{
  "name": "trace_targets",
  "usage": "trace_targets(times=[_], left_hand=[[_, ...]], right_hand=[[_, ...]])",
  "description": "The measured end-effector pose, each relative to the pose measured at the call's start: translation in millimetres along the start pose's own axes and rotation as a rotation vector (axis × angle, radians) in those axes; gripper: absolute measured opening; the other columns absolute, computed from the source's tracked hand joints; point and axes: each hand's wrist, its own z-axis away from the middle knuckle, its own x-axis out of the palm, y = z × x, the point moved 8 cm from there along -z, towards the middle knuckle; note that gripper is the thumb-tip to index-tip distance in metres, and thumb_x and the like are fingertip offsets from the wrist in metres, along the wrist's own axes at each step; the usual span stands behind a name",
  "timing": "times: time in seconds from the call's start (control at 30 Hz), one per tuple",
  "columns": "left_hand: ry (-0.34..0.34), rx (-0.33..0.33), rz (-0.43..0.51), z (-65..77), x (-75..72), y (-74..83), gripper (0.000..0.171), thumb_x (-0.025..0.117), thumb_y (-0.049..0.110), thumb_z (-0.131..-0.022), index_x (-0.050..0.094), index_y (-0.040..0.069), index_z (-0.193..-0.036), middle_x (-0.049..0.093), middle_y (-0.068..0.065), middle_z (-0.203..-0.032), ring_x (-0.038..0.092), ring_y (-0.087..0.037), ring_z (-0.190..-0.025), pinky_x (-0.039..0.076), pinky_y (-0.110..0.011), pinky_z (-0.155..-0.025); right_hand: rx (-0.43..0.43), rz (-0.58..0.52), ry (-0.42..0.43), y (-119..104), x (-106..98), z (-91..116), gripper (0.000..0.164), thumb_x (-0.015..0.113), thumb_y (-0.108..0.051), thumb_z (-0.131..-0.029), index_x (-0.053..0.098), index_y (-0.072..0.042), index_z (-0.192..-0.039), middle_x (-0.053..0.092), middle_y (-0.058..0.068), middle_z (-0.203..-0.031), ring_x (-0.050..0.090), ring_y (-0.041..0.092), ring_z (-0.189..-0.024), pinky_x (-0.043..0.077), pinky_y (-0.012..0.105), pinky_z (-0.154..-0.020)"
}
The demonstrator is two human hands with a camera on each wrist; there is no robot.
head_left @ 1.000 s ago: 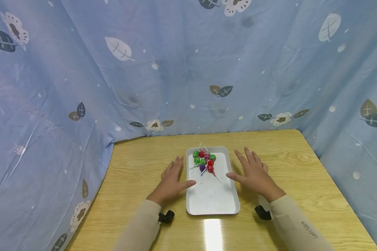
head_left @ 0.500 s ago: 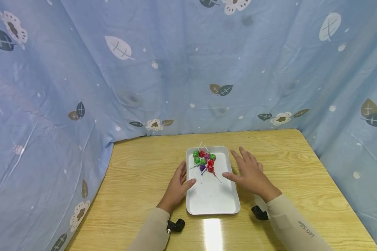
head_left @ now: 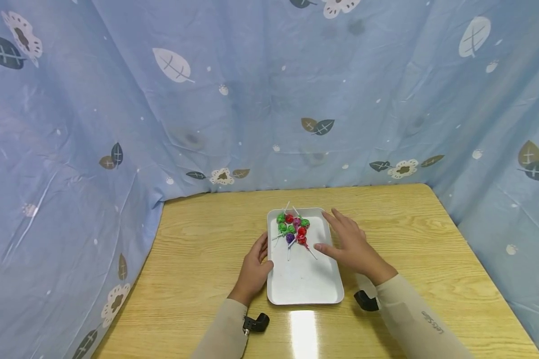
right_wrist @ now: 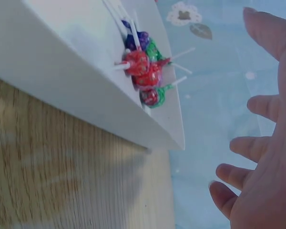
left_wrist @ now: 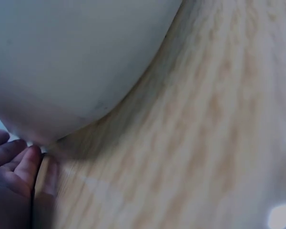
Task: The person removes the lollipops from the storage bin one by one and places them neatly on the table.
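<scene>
A white rectangular tray (head_left: pixel 305 281) lies on the wooden table in the head view. Several lollipops (head_left: pixel 290 238) in green, red, purple and pink wrappers are clustered in its far half, some sticks crossing the far rim. My left hand (head_left: pixel 252 271) grips the tray's left side, thumb at the rim and fingers against the outer wall. In the left wrist view, the fingertips (left_wrist: pixel 32 155) meet the tray's lower edge. My right hand (head_left: pixel 350 249) hovers by the right rim with fingers spread, thumb over the tray's inside. The right wrist view has it apart from the tray wall.
The wooden table (head_left: pixel 197 249) extends around the tray. A blue curtain (head_left: pixel 269 99) with leaf and flower prints stands behind it and along both sides. Each wrist wears a small black camera mount, one (head_left: pixel 257 323) left and one (head_left: pixel 366 301) right.
My left hand has moved right and closed on the tray's left side, its thumb drawing back to the rim. My right hand has shifted left toward the right rim. The lollipops have stayed put.
</scene>
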Motion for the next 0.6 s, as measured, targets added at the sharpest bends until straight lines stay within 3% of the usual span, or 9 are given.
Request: trace_targets(times=[0.13, 0.37, 0.6], left_hand=[[0.006, -0.01, 0.004, 0.2, -0.8, -3.0, 0.084, 0.052, -0.013, -0.09, 0.033, 0.003, -0.17, 0.044, -0.02, -0.166, 0.049, -0.033, -0.148, 0.042, -0.038, -0.118], [0.009, -0.013, 0.005, 0.4, -2.8, -3.2, 0.082, 0.052, -0.014, -0.091, 0.034, 0.003, -0.169, 0.044, -0.02, -0.166, 0.049, -0.032, -0.148, 0.042, -0.038, -0.119], [0.017, 0.001, 0.004, 0.7, -2.1, -1.4, 0.082, 0.052, -0.014, -0.09, 0.035, 0.003, -0.169, 0.045, -0.021, -0.165, 0.049, -0.032, -0.148, 0.041, -0.04, -0.12]], right_hand=[[-0.022, -0.032, -0.021, -6, 5, -2, 0.093, 0.077, -0.053, -0.099, 0.035, -0.015, -0.172, 0.024, 0.023, -0.176, 0.021, 0.054, -0.156, 0.017, 0.087, -0.113], [-0.065, -0.109, -0.035, -15, 9, -6, 0.089, 0.081, -0.04, -0.099, 0.036, -0.012, -0.171, 0.027, 0.024, -0.174, 0.026, 0.05, -0.157, 0.031, 0.077, -0.117], [-0.038, -0.303, -0.071, -16, 19, -10, 0.088, 0.081, -0.031, -0.1, 0.034, -0.01, -0.171, 0.038, 0.021, -0.168, 0.056, 0.048, -0.136, 0.054, 0.063, -0.104]])
